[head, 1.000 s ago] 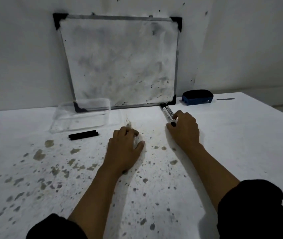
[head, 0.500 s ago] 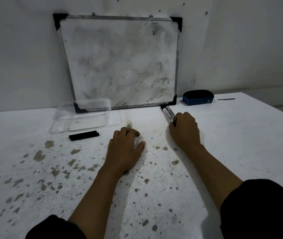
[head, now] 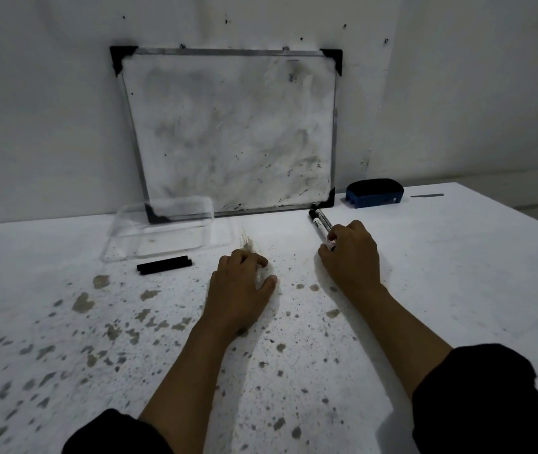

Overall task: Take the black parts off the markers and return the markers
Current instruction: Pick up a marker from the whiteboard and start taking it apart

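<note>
The fingers (head: pixel 335 237) of the right hand (head: pixel 352 257) are curled down over the near ends of two markers (head: pixel 320 221), which lie side by side on the table (head: pixel 457 290) with their far ends touching the lower right corner of the whiteboard (head: pixel 231 132); whether the markers are pinched or only covered by the fingertips cannot be told, since the contact is hidden under the knuckles. The left hand (head: pixel 239 290) is laid palm down on the table, its fingers loosely bent and nothing held in it. Two black parts (head: pixel 164 265), taken to be the caps, are seen lying together to the left of that hand, just in front of a clear plastic tray (head: pixel 162 234) that appears empty. From this it is judged that the removal step is already done, both black parts being off and set aside, and that the return of the markers is at or near its end. Whether the spot by the whiteboard is the intended place cannot be told. A blue eraser (head: pixel 374 193) is seen further right, well apart from the markers and not involved.
</note>
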